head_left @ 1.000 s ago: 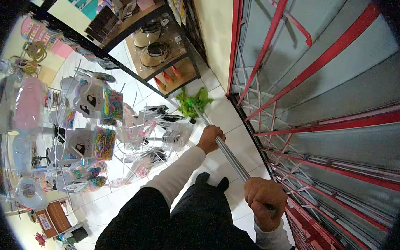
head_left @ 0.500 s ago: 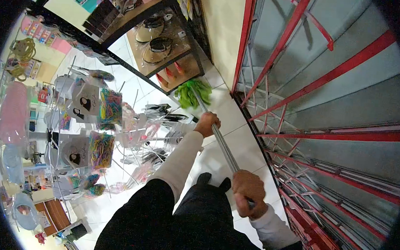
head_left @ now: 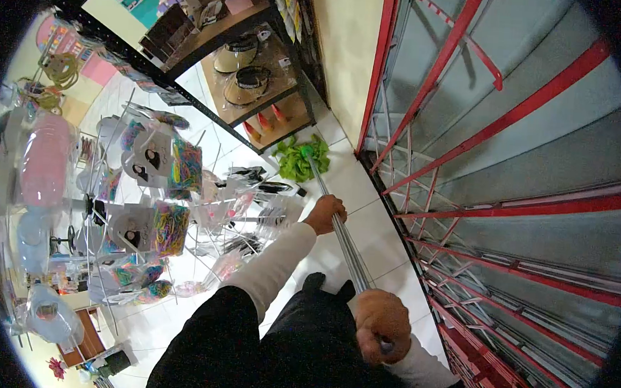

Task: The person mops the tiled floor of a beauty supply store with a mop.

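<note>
A mop with a shaggy green head (head_left: 299, 160) and a silver handle (head_left: 350, 249) slants across the middle of the view. Its head rests on white floor tiles, close to the foot of a shelf unit. My left hand (head_left: 325, 214) is wrapped round the handle about midway along. Nearer my body, my right hand (head_left: 382, 328) grips the handle's top end, whose tip shows below the fingers. Just under the handle are the dark tips of my shoes (head_left: 313, 282).
The dark-framed shelf unit (head_left: 219, 122) holds wrapped hats (head_left: 249, 82) and red-tipped items. Left of me, a wire display rack (head_left: 99, 204) carries bagged, colourful hair ties (head_left: 170, 227). A red folding metal gate (head_left: 482, 136) runs along my right.
Both hands have drawn back toward my body with the mop. Its green head has shifted slightly toward me and now looks more spread out.
</note>
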Tool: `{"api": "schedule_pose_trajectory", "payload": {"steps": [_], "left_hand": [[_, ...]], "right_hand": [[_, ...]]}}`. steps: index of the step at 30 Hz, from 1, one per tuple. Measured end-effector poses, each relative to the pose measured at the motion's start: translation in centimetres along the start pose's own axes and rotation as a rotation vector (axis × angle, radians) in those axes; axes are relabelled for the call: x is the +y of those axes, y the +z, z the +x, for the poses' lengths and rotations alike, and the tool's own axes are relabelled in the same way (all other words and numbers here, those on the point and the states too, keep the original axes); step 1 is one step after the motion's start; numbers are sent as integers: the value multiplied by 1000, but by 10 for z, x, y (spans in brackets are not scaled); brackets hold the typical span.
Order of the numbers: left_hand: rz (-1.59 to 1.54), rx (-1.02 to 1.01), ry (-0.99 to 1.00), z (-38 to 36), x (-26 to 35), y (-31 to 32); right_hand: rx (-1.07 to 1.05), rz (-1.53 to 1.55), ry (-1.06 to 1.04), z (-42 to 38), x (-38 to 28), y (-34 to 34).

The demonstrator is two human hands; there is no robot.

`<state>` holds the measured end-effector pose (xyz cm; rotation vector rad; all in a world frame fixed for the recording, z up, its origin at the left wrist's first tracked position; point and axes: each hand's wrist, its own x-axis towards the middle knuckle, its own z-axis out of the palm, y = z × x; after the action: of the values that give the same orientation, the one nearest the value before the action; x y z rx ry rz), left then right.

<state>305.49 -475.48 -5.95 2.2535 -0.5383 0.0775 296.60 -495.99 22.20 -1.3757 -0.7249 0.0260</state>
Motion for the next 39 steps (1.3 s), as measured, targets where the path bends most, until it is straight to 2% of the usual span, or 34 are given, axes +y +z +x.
{"api": "schedule_pose_trajectory", "payload": {"steps": [3,4,8,9,11,13,14,17,18,20,22,25,26,30,33,37,39], "left_hand": [[21,-44,-139,10,-12,2],[4,-18,-37,15,-21,3],[47,93,56,18,-67,6],[104,-50,19,17,-70,1],[45,-11,-46,17,-65,9],[70,60,-24,18,-62,19],[84,101,-6,22,-58,23],[167,32,-22,24,-33,23],[94,74,-24,22,-16,19],[-76,15,-129,11,-19,41],[104,-21,-89,13,24,14],[-75,-145,-156,-1,-8,20],[58,-246,-124,-3,-17,18],[100,-96,-67,2,-36,12],[103,-3,-89,8,-56,8],[136,60,-172,10,-33,9],[70,130,-176,5,-3,1]], "right_hand": [[-58,46,-32,2,17,-2],[-44,34,-61,7,24,-6],[5,9,-110,-10,70,3],[2,-6,-105,-15,75,7],[103,26,-73,-21,75,5],[146,70,-23,-25,72,-3],[237,94,1,-26,70,-2],[212,84,20,-23,45,-18],[219,59,3,-18,32,-20],[188,107,52,-13,6,-27],[152,148,107,-8,-12,-30],[139,66,-42,-14,5,-12],[121,-1,-51,-14,7,-8],[67,23,-62,-16,36,-5],[138,61,-34,-21,63,2],[189,86,14,-18,51,-2],[107,140,27,-8,28,-16]]}}
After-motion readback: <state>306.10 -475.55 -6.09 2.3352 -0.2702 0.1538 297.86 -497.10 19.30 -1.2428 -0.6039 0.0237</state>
